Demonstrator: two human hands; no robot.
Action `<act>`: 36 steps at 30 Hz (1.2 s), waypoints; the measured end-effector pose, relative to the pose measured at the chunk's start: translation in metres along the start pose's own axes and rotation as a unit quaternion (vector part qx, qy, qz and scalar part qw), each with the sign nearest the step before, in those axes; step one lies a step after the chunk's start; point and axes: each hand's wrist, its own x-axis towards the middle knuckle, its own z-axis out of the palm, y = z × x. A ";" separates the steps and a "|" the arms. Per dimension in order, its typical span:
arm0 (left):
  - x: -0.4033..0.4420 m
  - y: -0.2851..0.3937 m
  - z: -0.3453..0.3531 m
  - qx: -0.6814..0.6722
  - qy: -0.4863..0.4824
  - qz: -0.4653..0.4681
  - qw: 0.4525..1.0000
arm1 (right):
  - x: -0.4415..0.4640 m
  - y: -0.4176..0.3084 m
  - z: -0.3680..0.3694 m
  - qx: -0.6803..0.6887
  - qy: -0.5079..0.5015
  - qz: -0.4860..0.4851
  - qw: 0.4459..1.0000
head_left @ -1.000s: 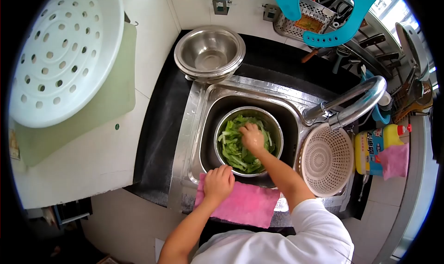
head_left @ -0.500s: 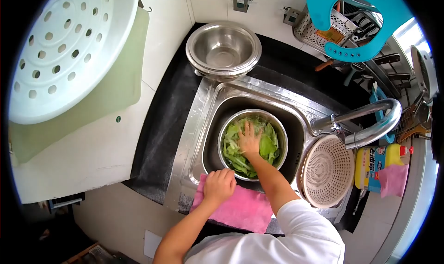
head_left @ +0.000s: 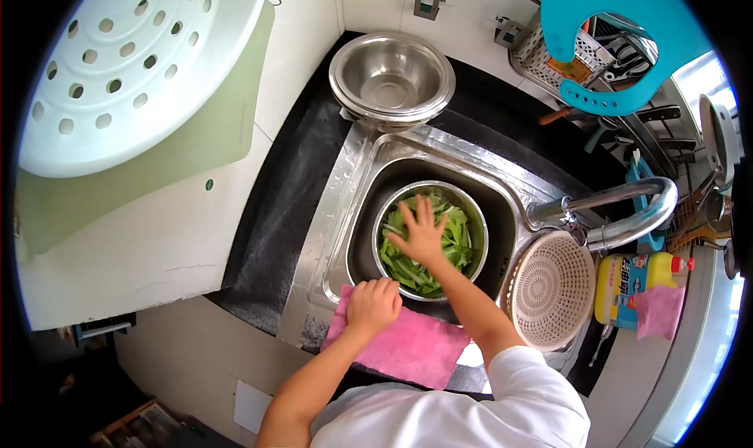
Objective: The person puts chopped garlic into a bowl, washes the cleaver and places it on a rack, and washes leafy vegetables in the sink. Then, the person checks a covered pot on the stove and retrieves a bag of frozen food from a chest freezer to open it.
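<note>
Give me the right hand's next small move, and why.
Probably press the right hand down into the greens: it is spread open over them, while the left hand sits at the near rim of the bowl, perhaps able to steady it.

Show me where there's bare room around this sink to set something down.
The black counter looks bare left of the sink, nearer than the stacked bowls, and behind the sink, between those bowls and the knives. Right is crowded: colander, tap, bottle. Inside, the bowl of greens leaves narrow gaps.
</note>
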 end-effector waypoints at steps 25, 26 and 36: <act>0.001 0.001 -0.005 -0.014 -0.006 -0.010 1.000 | -0.001 0.007 0.052 -0.096 -0.004 -0.018 0.995; 0.000 0.001 -0.004 -0.014 -0.010 -0.010 1.000 | -0.002 0.009 0.056 -0.095 -0.006 -0.016 0.995; -0.002 0.001 0.000 -0.025 0.004 -0.003 1.000 | -0.007 0.050 -0.010 0.249 0.179 -0.003 0.952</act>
